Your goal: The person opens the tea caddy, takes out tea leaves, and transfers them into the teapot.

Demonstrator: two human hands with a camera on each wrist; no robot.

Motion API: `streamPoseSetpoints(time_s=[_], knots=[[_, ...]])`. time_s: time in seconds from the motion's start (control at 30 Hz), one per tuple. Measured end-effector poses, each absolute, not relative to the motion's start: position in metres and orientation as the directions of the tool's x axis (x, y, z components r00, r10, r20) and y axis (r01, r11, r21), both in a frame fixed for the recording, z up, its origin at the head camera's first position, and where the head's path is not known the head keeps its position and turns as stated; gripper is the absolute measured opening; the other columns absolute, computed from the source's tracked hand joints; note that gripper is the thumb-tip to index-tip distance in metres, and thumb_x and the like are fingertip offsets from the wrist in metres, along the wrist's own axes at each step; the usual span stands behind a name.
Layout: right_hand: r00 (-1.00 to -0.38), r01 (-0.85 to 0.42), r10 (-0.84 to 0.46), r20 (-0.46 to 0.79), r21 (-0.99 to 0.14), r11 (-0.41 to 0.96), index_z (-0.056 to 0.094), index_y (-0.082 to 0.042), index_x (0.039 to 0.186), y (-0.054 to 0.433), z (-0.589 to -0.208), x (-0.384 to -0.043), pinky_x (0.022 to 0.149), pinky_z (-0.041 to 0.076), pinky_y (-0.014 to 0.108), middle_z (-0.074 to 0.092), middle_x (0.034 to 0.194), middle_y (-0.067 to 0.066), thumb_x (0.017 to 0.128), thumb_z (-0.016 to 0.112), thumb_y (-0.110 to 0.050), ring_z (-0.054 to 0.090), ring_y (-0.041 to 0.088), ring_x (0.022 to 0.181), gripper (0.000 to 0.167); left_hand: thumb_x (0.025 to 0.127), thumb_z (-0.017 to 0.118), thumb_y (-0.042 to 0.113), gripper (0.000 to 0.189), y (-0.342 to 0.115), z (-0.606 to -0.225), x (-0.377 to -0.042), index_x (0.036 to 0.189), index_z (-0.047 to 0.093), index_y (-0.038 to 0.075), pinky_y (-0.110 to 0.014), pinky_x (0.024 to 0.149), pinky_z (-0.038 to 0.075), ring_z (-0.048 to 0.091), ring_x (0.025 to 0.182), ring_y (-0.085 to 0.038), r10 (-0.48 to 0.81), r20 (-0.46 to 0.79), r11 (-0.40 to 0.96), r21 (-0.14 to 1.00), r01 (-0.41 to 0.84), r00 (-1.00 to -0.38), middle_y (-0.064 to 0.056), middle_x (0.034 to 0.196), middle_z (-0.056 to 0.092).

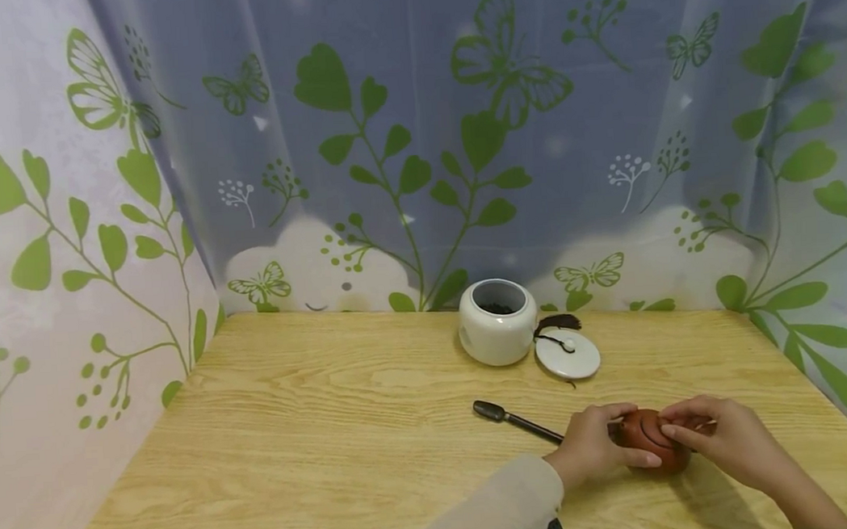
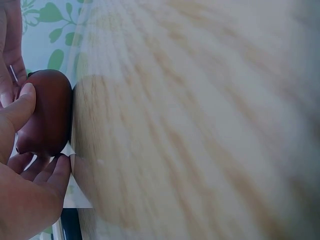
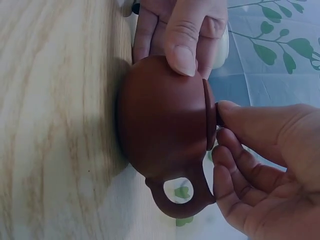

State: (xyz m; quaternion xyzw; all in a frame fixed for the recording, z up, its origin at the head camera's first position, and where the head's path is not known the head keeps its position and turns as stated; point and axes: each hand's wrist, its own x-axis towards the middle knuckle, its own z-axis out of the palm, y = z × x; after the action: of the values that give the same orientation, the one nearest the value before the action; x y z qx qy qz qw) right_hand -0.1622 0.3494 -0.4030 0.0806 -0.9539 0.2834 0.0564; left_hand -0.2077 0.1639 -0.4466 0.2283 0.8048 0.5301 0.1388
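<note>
A reddish-brown clay teapot (image 1: 655, 454) stands on the table near its front right. My left hand (image 1: 596, 440) holds its body from the spout side, thumb on the near wall and fingers around the far side. On top, my right hand (image 1: 728, 433) pinches the knob of the lid (image 3: 210, 115) between thumb and index finger. The right wrist view shows this lid sitting at the pot's mouth, and the pot's loop handle (image 3: 170, 207) below the curled other fingers. Inside the pot is hidden from every view.
A white ceramic jar (image 1: 497, 337) with dark contents stands uncovered at the back. Beside it lies its white lid (image 1: 571, 361) with a dark tassel (image 1: 561, 321). A dark slender scoop (image 1: 524, 424) lies left of the left hand. Patterned curtains (image 1: 416, 135) border the wooden table (image 1: 297, 466).
</note>
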Motion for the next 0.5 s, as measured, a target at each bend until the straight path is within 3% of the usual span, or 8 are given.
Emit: streamPoseSetpoints(time_s=[0.5], knots=[[-0.981,-0.189,-0.130,0.147,-0.519,0.833,0.073,-0.006,0.098,0.3509,-0.4030,-0.1639,0.063,0.052,0.021,0.070,0.095,0.006,0.086,0.073,-0.016,0.060,-0.001,0.075,0.016,0.072,0.086,0.020,0.059,0.1660,-0.4479,-0.2084,0.126,0.064,0.016,-0.011,0.079,0.046,0.060,0.096,0.004,0.503,0.031,0.331,0.916,0.226,-0.864,0.011,0.115,0.067]])
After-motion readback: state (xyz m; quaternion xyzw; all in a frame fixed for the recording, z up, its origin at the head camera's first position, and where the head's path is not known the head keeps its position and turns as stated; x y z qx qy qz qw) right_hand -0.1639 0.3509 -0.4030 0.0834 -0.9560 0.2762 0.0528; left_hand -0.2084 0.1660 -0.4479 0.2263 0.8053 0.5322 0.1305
